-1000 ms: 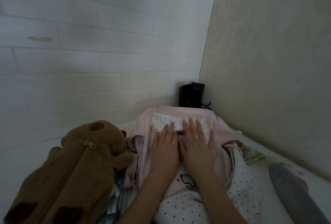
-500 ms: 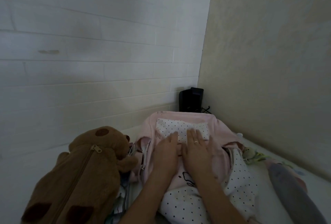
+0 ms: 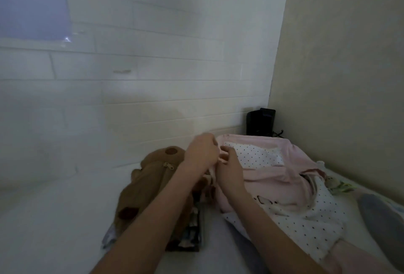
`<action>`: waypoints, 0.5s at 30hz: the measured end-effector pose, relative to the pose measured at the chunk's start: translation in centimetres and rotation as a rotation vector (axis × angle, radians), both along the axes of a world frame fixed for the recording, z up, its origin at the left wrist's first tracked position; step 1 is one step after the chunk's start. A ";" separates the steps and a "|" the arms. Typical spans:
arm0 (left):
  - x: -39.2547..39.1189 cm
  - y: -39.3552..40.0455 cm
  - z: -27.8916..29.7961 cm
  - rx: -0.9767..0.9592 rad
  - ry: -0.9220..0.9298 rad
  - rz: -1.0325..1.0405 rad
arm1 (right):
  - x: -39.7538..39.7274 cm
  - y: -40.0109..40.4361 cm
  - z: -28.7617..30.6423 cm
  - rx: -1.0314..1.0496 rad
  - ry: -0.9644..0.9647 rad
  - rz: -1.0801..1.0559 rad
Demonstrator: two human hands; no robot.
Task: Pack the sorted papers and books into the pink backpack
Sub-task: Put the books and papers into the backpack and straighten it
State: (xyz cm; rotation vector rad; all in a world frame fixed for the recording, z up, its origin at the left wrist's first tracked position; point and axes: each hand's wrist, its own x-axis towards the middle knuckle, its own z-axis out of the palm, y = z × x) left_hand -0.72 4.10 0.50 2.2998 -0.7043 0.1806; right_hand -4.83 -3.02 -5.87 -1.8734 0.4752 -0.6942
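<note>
the pink fabric backpack with white black-dotted panels (image 3: 273, 177) lies flat in the lower right of the frame, on a pale surface (image 3: 54, 219) that runs across the bottom, its top end pointing up toward the corner where the two walls meet. both hands are bunched together at the backpack's upper left edge, about the middle of the frame. the left hand (image 3: 202, 152) has its fingers curled in tight and looks like it's pinching the pink fabric right at that edge, though it's a bit blurry so i can't tell exactly what part it has. the right hand (image 3: 229, 167) sits just beside it, touching the bag, fingers bent and gripping the same pink edge from the lower side. both forearms come up from the bottom of the frame.

just left of the bag, partly under the left forearm, there's a brown plush bear-shaped bag with a zipper down its middle (image 3: 150, 181). poking out below it is a dark stack of what looks like books or papers (image 3: 192, 234), too blurry to read.

a small black box-shaped device (image 3: 261, 121) stands in the corner behind the backpack, against the white brick-pattern wall (image 3: 153, 65). a grey rounded thing (image 3: 384, 219) sits at the right edge, can't tell what it is.
</note>
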 end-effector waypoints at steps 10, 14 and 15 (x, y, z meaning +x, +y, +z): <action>4.5 17.9 -5.6 -0.174 0.572 0.362 | -4.8 5.9 -1.6 0.706 0.315 0.333; 4.0 18.4 -6.6 -0.222 0.870 0.255 | -5.6 6.2 0.4 0.643 0.314 0.307; 4.1 18.4 -6.4 -0.219 0.892 0.247 | -5.2 6.0 0.1 0.653 0.331 0.278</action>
